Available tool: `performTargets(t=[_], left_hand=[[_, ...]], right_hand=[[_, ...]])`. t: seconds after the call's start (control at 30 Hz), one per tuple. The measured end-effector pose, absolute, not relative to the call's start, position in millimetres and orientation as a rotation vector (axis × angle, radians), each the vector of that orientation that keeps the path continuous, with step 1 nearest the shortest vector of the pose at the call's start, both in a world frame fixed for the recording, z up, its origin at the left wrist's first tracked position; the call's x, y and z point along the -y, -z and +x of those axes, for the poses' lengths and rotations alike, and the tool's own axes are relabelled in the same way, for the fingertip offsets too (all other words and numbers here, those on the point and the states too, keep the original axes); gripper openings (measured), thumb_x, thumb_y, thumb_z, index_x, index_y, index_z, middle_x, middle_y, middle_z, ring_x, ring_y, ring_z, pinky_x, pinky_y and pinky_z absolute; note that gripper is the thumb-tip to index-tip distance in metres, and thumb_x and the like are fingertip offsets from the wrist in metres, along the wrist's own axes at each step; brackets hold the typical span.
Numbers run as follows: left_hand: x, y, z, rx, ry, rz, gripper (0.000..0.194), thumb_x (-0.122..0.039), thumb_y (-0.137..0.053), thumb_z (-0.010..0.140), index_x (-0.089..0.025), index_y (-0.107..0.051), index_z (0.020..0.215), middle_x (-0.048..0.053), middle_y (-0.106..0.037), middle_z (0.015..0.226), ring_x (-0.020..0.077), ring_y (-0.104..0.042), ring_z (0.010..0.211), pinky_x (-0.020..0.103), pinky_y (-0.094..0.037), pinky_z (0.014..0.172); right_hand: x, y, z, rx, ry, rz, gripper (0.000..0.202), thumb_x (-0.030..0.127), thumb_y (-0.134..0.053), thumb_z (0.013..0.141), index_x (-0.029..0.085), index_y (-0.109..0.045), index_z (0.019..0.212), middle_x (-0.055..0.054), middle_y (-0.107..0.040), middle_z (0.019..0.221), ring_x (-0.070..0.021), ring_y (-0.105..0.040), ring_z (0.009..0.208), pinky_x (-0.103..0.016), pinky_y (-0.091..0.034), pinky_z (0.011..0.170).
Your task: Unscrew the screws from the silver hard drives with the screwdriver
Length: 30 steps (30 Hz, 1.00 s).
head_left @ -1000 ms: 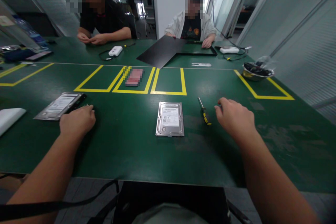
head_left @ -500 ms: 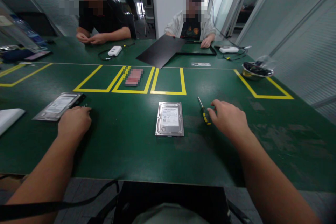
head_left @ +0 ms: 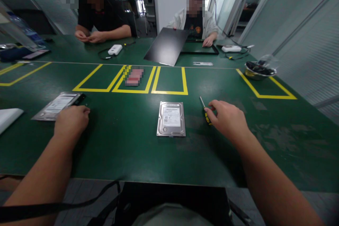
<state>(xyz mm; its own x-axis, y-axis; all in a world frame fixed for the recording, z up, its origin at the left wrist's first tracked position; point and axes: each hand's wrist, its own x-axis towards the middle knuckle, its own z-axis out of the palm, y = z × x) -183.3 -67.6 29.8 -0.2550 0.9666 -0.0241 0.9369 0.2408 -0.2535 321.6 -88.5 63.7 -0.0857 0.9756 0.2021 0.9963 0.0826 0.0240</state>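
A silver hard drive (head_left: 171, 119) with a white label lies flat before me. To its right a yellow-and-black screwdriver (head_left: 208, 119) rests on the table, its shaft pointing away from me. My right hand (head_left: 228, 116) has come over the handle, thumb and index finger apart beside it and covering part of it. At the left lies a second hard drive (head_left: 55, 105), label up, with a dark part at its far right corner. My left hand (head_left: 71, 122) is curled against its near right side, fingertips closed together; what they hold, if anything, is too small to name.
Yellow tape outlines (head_left: 169, 93) mark the green table (head_left: 127, 155). A blurred-out reddish item (head_left: 134, 77) lies inside one. A metal bowl (head_left: 259, 70) of dark items stands at right. Across the table, one person (head_left: 102, 17) sits and another (head_left: 196, 21) handles a dark panel (head_left: 166, 46).
My right hand has moved slightly left over the screwdriver handle. My left hand has shifted a little left, fingers more curled. The other person's dark panel has tilted up.
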Motion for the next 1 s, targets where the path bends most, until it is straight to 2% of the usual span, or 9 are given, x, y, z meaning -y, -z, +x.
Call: performTargets(t=[0.2, 0.53, 0.73, 1.0], left_hand=[[68, -33, -177, 2.374, -0.359, -1.799, 0.053, -0.038, -0.027, 0.095, -0.008, -0.067, 0.111, 0.021, -0.068, 0.104, 0.0306, -0.062, 0.086, 0.032, -0.04, 0.065], [64, -22, -189, 2.5, -0.263, -1.819, 0.053, -0.04, -0.027, 0.095, -0.001, -0.058, 0.114, 0.024, -0.064, 0.103, 0.0333, -0.06, 0.093, 0.035, -0.042, 0.073], [62, -20, -194, 2.628, -0.279, -1.816, 0.06, -0.045, -0.02, 0.097, -0.001, -0.057, 0.115, 0.031, -0.062, 0.113, 0.0387, -0.061, 0.101, 0.037, -0.041, 0.073], [68, -24, -184, 2.629, -0.219, -1.782, 0.058, -0.045, -0.017, 0.098, -0.004, -0.053, 0.119, 0.029, -0.06, 0.118, 0.0377, -0.059, 0.104, 0.036, -0.04, 0.072]], right_hand=[[89, -69, 328, 2.061, 0.265, -2.159, 0.028, 0.04, -0.042, 0.097, 0.023, -0.063, 0.1, -0.006, -0.072, 0.098, -0.0235, -0.066, 0.083, -0.03, -0.029, 0.058], [89, -72, 330, 1.98, 0.316, -2.185, 0.026, 0.04, -0.044, 0.096, 0.023, -0.064, 0.098, -0.005, -0.072, 0.095, -0.0231, -0.065, 0.078, -0.029, -0.023, 0.055], [92, -70, 326, 1.995, 0.476, -2.129, 0.03, 0.039, -0.04, 0.098, 0.02, -0.063, 0.101, -0.008, -0.071, 0.095, -0.0206, -0.063, 0.075, -0.03, -0.022, 0.055], [92, -67, 327, 2.005, 0.529, -2.072, 0.029, 0.04, -0.044, 0.096, 0.019, -0.064, 0.1, -0.007, -0.07, 0.091, -0.0189, -0.061, 0.072, -0.03, -0.021, 0.055]])
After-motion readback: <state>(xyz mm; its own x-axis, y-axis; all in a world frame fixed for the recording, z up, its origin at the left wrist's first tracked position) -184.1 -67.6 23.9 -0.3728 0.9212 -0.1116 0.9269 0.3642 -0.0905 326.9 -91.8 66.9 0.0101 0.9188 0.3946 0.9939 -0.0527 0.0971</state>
